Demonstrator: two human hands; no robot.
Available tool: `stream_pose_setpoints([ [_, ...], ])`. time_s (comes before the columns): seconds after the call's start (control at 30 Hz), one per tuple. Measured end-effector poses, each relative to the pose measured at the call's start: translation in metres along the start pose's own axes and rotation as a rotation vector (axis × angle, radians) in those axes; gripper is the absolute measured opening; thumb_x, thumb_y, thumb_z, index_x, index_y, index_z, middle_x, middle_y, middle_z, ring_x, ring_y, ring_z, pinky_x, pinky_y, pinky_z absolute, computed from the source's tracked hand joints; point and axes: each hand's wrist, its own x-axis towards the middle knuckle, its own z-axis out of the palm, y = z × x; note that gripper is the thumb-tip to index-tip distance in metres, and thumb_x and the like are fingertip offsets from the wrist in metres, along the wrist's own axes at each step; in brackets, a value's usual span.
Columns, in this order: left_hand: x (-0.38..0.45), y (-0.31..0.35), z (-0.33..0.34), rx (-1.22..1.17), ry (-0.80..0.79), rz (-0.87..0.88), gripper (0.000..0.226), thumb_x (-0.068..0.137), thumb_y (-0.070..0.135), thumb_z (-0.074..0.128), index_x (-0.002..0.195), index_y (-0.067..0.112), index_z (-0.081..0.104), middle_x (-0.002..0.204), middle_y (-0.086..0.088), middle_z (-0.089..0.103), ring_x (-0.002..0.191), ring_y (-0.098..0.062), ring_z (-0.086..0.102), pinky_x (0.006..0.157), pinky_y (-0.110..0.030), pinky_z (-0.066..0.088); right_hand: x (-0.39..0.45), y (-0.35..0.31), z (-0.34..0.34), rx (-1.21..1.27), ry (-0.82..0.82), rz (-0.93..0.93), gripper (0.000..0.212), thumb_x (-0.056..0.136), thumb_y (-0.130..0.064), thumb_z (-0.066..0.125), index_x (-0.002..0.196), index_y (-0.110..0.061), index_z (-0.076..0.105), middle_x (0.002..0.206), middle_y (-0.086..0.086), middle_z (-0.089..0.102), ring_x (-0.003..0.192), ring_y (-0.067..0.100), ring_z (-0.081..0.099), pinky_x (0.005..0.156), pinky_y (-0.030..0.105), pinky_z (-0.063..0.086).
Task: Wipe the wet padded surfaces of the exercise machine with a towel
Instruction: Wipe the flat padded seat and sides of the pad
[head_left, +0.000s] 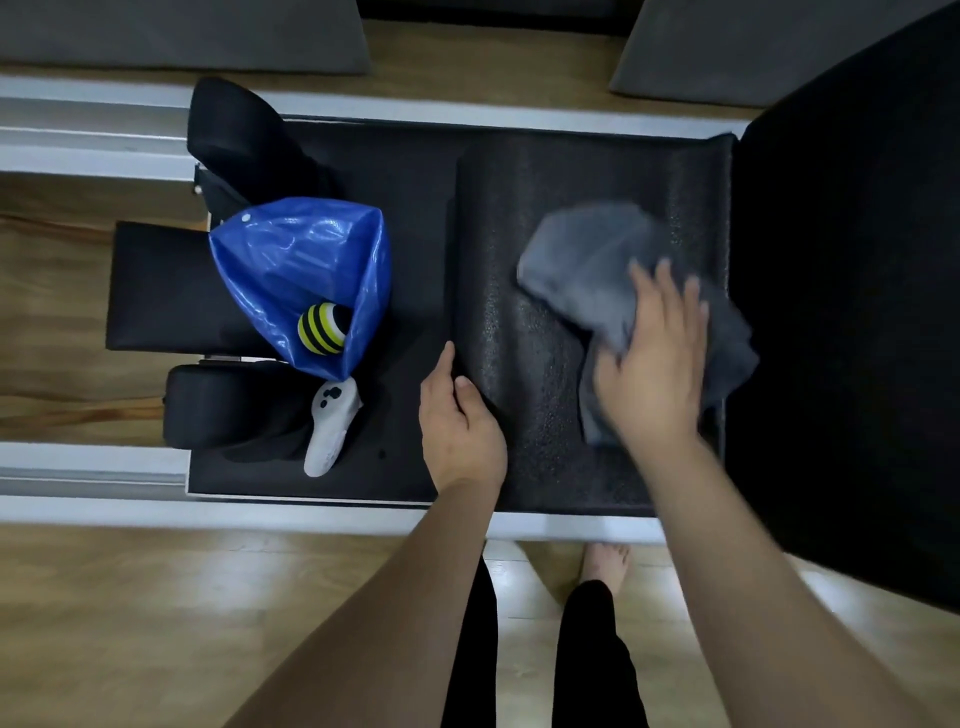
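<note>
A crumpled grey towel (587, 254) lies on the black textured mat (524, 332) that covers the right part of the machine's padded carriage (410, 218). My right hand (654, 358) presses flat on the towel, fingers spread and blurred with motion. At the mat's left edge, my left hand (460, 415) grips the edge with thumb and fingers. The mat's surface looks shiny and speckled near the middle.
A blue plastic bag (291, 265) holding a yellow-and-black striped ball (322, 328) sits on the carriage's left part, beside a white controller (330, 426). Black shoulder rests (234, 135) and a headrest (156, 286) lie further left. A large black pad (852, 312) rises at right. Metal rails (93, 130) border the machine.
</note>
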Motion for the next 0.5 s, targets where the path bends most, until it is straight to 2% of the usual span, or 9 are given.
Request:
stream_pose_setpoints([
  [0.1, -0.002, 0.001, -0.001, -0.001, -0.008, -0.004, 0.041, 0.105, 0.022, 0.036, 0.144, 0.031, 0.046, 0.135, 0.019, 0.048, 0.118, 0.008, 0.041, 0.083, 0.010, 0.022, 0.068, -0.023, 0.003, -0.003, 0.060, 0.063, 0.066, 0.087, -0.018, 0.052, 0.150, -0.020, 0.034, 0.160, 0.011, 0.029, 0.147, 0.041, 0.017, 0.122, 0.050, 0.009],
  [0.2, -0.002, 0.001, -0.001, 0.003, -0.005, -0.015, 0.042, 0.105, 0.023, 0.035, 0.144, 0.032, 0.045, 0.132, 0.022, 0.047, 0.118, 0.008, 0.041, 0.083, 0.010, 0.021, 0.095, -0.048, 0.003, 0.004, -0.005, 0.038, 0.067, 0.089, -0.017, 0.051, 0.153, -0.025, 0.029, 0.163, 0.005, 0.022, 0.149, 0.040, 0.013, 0.121, 0.053, 0.007],
  [0.33, -0.002, 0.002, -0.003, -0.003, -0.006, 0.002, 0.043, 0.104, 0.021, 0.035, 0.145, 0.030, 0.045, 0.131, 0.024, 0.046, 0.119, 0.009, 0.040, 0.088, 0.008, 0.022, 0.061, -0.061, 0.004, -0.056, -0.099, -0.226, 0.074, 0.084, -0.013, 0.055, 0.152, -0.028, 0.031, 0.164, 0.000, 0.020, 0.149, 0.040, 0.013, 0.121, 0.055, 0.009],
  [0.4, -0.001, 0.001, -0.003, -0.030, -0.003, -0.010, 0.042, 0.103, 0.018, 0.037, 0.142, 0.027, 0.049, 0.131, 0.021, 0.049, 0.121, 0.006, 0.043, 0.095, 0.000, 0.027, 0.029, -0.059, 0.008, -0.063, -0.149, -0.360, 0.074, 0.080, -0.012, 0.058, 0.150, -0.027, 0.035, 0.163, 0.000, 0.023, 0.149, 0.041, 0.014, 0.120, 0.056, 0.010],
  [0.43, -0.001, 0.002, -0.003, -0.056, 0.002, -0.050, 0.038, 0.102, 0.016, 0.038, 0.136, 0.024, 0.054, 0.127, 0.018, 0.053, 0.119, 0.001, 0.047, 0.095, -0.008, 0.032, 0.010, -0.056, 0.009, -0.045, -0.175, -0.410, 0.073, 0.080, -0.012, 0.058, 0.149, -0.026, 0.038, 0.162, -0.001, 0.025, 0.149, 0.040, 0.013, 0.120, 0.056, 0.010],
  [0.5, -0.003, 0.002, -0.003, -0.145, 0.000, -0.167, 0.022, 0.100, 0.011, 0.045, 0.108, 0.023, 0.062, 0.106, 0.012, 0.062, 0.102, -0.010, 0.058, 0.084, -0.018, 0.041, -0.029, -0.043, 0.009, 0.013, -0.214, -0.460, 0.069, 0.081, -0.012, 0.057, 0.147, -0.025, 0.043, 0.162, -0.003, 0.027, 0.150, 0.036, 0.011, 0.121, 0.054, 0.011],
])
